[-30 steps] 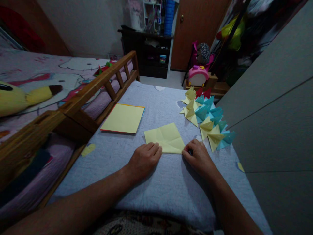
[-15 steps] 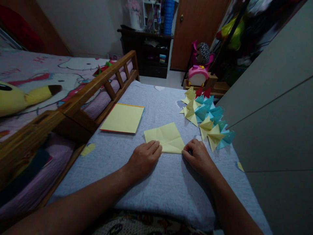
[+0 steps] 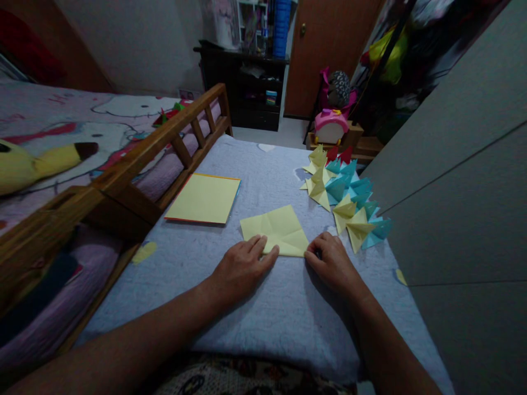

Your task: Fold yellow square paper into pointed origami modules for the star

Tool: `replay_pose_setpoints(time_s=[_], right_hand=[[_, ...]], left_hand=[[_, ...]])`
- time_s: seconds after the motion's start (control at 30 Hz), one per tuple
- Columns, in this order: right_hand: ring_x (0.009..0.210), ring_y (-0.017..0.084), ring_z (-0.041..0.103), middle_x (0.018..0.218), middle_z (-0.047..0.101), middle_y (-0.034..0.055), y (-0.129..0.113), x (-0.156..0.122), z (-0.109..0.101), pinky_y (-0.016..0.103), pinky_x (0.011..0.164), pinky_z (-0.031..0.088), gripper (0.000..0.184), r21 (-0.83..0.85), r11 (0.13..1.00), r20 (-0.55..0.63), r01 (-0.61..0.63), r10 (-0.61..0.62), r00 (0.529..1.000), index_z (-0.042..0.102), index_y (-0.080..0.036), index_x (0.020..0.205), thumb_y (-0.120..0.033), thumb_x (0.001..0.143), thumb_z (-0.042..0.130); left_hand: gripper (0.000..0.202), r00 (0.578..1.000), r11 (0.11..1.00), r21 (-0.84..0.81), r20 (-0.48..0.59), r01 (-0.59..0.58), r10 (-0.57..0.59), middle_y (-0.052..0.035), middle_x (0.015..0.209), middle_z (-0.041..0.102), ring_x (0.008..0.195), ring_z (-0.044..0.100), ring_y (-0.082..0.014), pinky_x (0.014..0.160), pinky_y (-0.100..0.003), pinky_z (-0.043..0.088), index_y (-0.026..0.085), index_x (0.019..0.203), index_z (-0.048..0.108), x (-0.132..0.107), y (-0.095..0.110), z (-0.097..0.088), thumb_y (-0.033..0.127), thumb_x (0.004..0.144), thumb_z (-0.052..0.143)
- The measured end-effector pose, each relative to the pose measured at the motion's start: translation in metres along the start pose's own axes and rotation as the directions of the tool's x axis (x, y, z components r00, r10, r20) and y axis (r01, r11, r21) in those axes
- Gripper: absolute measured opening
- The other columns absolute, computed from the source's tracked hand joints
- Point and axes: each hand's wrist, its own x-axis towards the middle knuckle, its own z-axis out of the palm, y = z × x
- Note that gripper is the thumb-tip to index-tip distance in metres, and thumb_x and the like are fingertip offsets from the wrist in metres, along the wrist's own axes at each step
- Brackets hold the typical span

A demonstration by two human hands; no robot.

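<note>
Leftmost, a wooden rail [image 3: 164, 142] borders the blue mattress [image 3: 267, 318], with a paper stack [image 3: 201, 198] beside it and bare cloth nearer. Left hand [image 3: 242, 266] lies flat, fingers on the near left edge of a creased yellow sheet [image 3: 278, 227] at centre, long axis crosswise. Right hand [image 3: 334, 263] curls at its near right corner; any pinch is hidden. Folded shapes [image 3: 349, 197] line a grey wall [image 3: 453, 192].

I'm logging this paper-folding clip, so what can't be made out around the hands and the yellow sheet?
Head view: near edge of the yellow sheet, covered by the left hand and right hand.
Head view: right hand's fingertips curl under; pinching or pressing, unclear.
Head view: lower sheets of the paper stack, hidden under the top one.
Head view: folded pieces overlap; count unclear.
</note>
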Motion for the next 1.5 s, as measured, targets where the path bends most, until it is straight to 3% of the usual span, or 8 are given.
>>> replay_pose_setpoints(time_s=[0.27,0.47,0.6,0.67,0.8,1.07,1.37,1.5], right_hand=[[0.089,0.022,0.054,0.086,0.06,0.0056,0.0,-0.001,-0.002,0.035,0.083,0.038,0.012,-0.017,1.0,-0.012,0.005,-0.005,1.0,0.065,-0.02,0.073,-0.019,0.085,0.062],[0.092,0.023,0.053,0.091,0.059,0.0068,0.003,-0.003,-0.005,0.035,0.083,0.038,0.011,-0.024,0.999,0.018,-0.022,0.022,1.0,0.066,-0.019,0.077,-0.02,0.087,0.061],[0.091,0.023,0.053,0.09,0.059,0.0068,0.003,-0.003,-0.005,0.035,0.083,0.037,0.012,-0.041,0.999,0.019,-0.011,0.011,1.0,0.066,-0.019,0.077,-0.021,0.087,0.059],[0.09,0.023,0.053,0.089,0.059,0.0069,0.002,-0.002,-0.005,0.035,0.083,0.037,0.012,-0.046,0.999,0.013,-0.012,0.012,1.0,0.066,-0.019,0.076,-0.019,0.086,0.059],[0.09,0.024,0.052,0.089,0.059,0.0077,0.0,-0.002,-0.004,0.035,0.082,0.038,0.012,-0.047,0.998,-0.003,-0.042,0.042,0.999,0.064,-0.019,0.073,-0.017,0.084,0.059],[0.089,0.023,0.051,0.089,0.057,0.0065,0.001,-0.004,-0.003,0.034,0.081,0.037,0.006,-0.067,0.996,-0.014,-0.059,0.058,0.998,0.064,-0.018,0.078,-0.018,0.083,0.059],[0.087,0.021,0.053,0.087,0.057,0.0054,0.014,-0.001,-0.006,0.034,0.081,0.04,0.007,0.002,1.0,-0.018,0.016,-0.016,1.0,0.062,-0.019,0.078,-0.017,0.082,0.057],[0.087,0.022,0.056,0.087,0.059,0.0055,0.011,-0.009,-0.009,0.035,0.081,0.045,0.014,0.096,0.994,-0.113,0.059,-0.048,0.992,0.061,-0.02,0.084,-0.012,0.08,0.05]], left_hand=[[0.061,0.998,1.0,0.026,0.062,0.017,-0.019,-0.0226,0.134,0.059,0.124,0.056,-0.0365,0.093,-0.045,0.053,0.019,0.133,0.056,0.0,0.007,-0.003,0.05,0.085,0.075],[0.064,0.996,1.0,0.012,0.082,0.018,-0.019,-0.0219,0.131,0.06,0.122,0.056,-0.0369,0.096,-0.047,0.049,0.017,0.134,0.056,0.0,0.006,-0.007,0.052,0.084,0.075],[0.056,0.999,0.999,-0.01,0.031,-0.031,0.032,-0.0156,0.137,0.059,0.13,0.05,-0.0338,0.111,-0.051,0.036,0.017,0.133,0.055,0.0,0.004,-0.004,0.047,0.088,0.072],[0.054,0.997,0.997,-0.037,0.016,-0.071,0.071,-0.0143,0.139,0.058,0.132,0.047,-0.0315,0.115,-0.047,0.032,0.014,0.133,0.054,0.001,0.004,-0.001,0.043,0.09,0.071],[0.054,0.993,0.991,-0.082,0.043,-0.108,0.111,-0.0156,0.133,0.061,0.124,0.053,-0.0281,0.109,-0.037,0.039,0.009,0.133,0.053,0.002,0.003,0.003,0.043,0.093,0.066],[0.077,0.983,0.987,-0.104,0.123,-0.122,0.134,-0.0143,0.139,0.054,0.123,0.047,-0.0293,0.108,-0.041,0.039,0.018,0.149,0.038,0.001,0.001,0.001,0.072,0.094,0.043],[0.076,0.986,0.991,-0.107,0.135,-0.083,0.097,-0.0124,0.138,0.051,0.12,0.045,-0.0302,0.107,-0.042,0.038,0.027,0.151,0.038,0.001,0.001,0.003,0.073,0.092,0.045],[0.075,0.986,0.992,-0.099,0.137,-0.081,0.095,-0.0124,0.139,0.052,0.121,0.045,-0.0305,0.107,-0.042,0.038,0.027,0.151,0.039,0.001,0.0,0.003,0.073,0.092,0.045]])
